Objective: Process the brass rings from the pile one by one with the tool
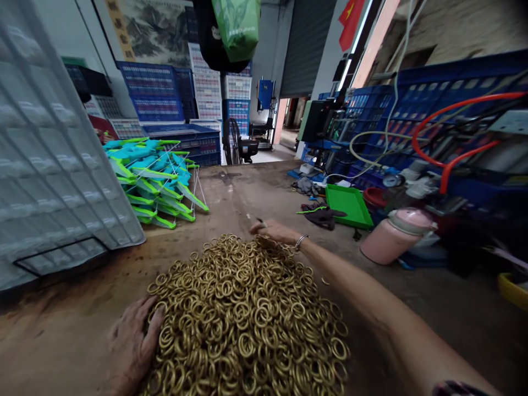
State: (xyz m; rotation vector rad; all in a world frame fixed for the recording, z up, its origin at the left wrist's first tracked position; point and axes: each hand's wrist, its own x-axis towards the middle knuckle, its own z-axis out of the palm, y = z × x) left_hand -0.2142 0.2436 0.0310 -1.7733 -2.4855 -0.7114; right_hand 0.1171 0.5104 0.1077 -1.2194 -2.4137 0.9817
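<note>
A wide heap of brass-coloured metal rings (pixel 251 313) lies on the brown tabletop directly in front of me. My left hand (pixel 134 341) rests at the heap's near left side, fingers loosely bent and thumb apart, touching the outer rings and gripping none. Across the heap, my right hand (pixel 274 232) reaches to its far edge, with a metal bracelet (pixel 301 242) at the wrist. Its fingers point left, stretched over the far rings; their undersides are hidden, and I see nothing held in them.
Left stands a pale ribbed panel (pixel 61 154), beside stacked green-and-blue plastic pieces (pixel 159 181). To the right are a green tray (pixel 348 206), a pink cylinder (pixel 396 234) and an orange hose (pixel 429 118). Behind the table stand a fan (pixel 234 140) and stacked blue crates (pixel 154 91).
</note>
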